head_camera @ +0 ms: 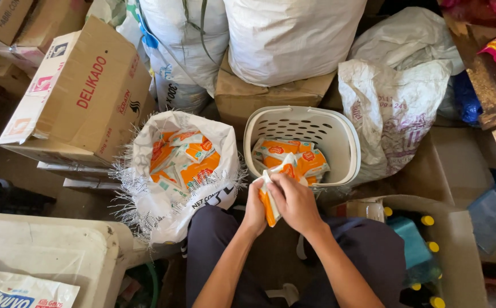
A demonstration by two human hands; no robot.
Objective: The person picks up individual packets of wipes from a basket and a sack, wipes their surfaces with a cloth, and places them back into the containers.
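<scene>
I'm looking straight down from the head cam. Around the work spot it's packed tight: a big cardboard box [82, 94] at upper left, full white sacks [285, 34] stacked at top, a crumpled printed sack [390, 111] to the right, and a carton w/ yellow-capped bottles [427, 219] at lower right. A white lidded bin [48, 251] sits at lower left. All of it hems in the knees; little free floor.

Containers: an open woven sack [171, 171] w/ frayed rim holds many orange-and-white packets [185, 159]. Just beside it, right, a white slotted basket [302, 140] holds several more of the same packets.

Both hands meet in front of the basket's near rim, above the lap. Left hand [254, 208] is closed round the lower part of an orange packet [269, 205]; right hand [293, 199] is wrapped over its top, fingers curled down on it. Packet stands roughly upright, between the palms, just touching or overlapping the basket rim in this view, can't tell which.

Most of the held packet is hidden by fingers. Bottles are partly cut off at the frame's bottom edge.
</scene>
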